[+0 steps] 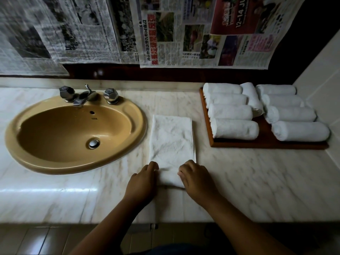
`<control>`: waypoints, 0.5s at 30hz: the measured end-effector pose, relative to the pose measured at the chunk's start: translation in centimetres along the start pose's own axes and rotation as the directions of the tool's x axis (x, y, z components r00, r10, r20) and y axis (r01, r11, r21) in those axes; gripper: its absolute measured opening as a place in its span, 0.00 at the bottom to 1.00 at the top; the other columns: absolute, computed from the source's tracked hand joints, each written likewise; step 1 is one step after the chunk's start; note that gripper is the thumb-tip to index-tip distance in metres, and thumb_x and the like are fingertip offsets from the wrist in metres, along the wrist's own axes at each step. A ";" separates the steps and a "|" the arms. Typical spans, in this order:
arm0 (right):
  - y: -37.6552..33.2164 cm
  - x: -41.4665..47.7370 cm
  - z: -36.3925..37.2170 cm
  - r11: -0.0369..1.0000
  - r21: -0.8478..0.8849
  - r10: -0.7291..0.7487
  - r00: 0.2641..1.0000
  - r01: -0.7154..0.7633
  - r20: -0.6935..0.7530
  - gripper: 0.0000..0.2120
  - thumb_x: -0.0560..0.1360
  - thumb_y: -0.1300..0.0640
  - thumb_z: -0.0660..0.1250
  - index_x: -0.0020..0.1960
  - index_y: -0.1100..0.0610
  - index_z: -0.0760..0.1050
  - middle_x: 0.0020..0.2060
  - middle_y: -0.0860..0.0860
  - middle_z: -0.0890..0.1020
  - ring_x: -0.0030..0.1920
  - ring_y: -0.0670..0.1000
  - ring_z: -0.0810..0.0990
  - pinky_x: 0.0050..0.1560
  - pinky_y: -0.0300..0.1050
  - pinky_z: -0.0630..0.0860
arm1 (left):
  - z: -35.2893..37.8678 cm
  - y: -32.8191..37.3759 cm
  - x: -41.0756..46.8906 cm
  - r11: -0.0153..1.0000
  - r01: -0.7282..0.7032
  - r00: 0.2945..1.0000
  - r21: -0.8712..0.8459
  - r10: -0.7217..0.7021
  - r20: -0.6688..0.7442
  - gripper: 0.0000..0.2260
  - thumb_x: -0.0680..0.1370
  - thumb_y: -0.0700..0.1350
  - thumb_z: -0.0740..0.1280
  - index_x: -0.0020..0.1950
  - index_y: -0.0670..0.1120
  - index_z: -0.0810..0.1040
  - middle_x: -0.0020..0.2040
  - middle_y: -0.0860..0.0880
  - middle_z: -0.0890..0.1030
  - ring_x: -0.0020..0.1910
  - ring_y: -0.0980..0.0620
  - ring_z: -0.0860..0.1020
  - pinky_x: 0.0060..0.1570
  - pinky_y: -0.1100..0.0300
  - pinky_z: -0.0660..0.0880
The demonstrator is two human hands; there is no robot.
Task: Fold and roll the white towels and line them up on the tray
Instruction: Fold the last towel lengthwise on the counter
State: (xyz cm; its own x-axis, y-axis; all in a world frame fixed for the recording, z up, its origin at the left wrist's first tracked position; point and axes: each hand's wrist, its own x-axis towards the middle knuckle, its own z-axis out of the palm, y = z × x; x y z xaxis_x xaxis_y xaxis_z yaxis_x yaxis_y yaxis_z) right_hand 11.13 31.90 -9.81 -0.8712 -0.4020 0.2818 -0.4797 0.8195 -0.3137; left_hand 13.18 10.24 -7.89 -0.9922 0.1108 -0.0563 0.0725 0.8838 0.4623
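White towel (172, 140), folded into a long narrow strip, lies flat on the marble worktop (257, 181) just left of the tray (266, 144). It does not touch the tray, and its long axis runs parallel to the tray's left edge. The strip's near end, level with a spot in front of the tray's near-left corner, is turned up into a short roll. The rest is flat and creased.

Left hand (143, 183): on the roll's side away from the tray, fingers curled over the roll and grasping it. Right hand (196, 181): on the roll's side toward the tray, fingers likewise curled over it and grasping. A bare stretch of roll shows between the two hands.

The tray is brown wood and sits on the worktop in the corner by the right wall. It carries nine rolled towels (235, 128): a column of four along its left side, a column of four along its right side, all lying crosswise. One more lies lengthwise between the columns toward the tray's back, touching the left column.

Tan oval sink (73, 133) is set in the worktop well left of the tray, beyond the towel. A chrome tap (82, 97) with two faceted knobs stands at its back rim.

Newspaper sheets (202, 34) hang on the dark wall behind and above the tray.
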 end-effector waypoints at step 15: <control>2.4 -0.3 0.1 1.000 -0.003 -0.030 0.996 0.030 0.080 0.21 0.76 0.34 0.62 0.55 0.50 0.80 0.52 0.44 0.75 0.56 0.49 0.73 0.55 0.48 0.67 | 2.2 -2.7 -2.0 0.944 -0.269 0.938 0.190 0.302 -0.170 0.23 0.79 0.57 0.58 0.68 0.44 0.73 0.64 0.44 0.75 0.63 0.44 0.71 0.57 0.48 0.75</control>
State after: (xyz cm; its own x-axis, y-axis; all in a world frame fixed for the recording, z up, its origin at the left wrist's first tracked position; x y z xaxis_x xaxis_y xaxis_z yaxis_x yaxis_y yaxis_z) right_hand 10.21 33.93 -10.74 -0.8620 -0.4576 0.2180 -0.5055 0.8083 -0.3019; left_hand 15.24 8.63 -10.96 -0.9262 0.2932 0.2370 0.3547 0.8909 0.2838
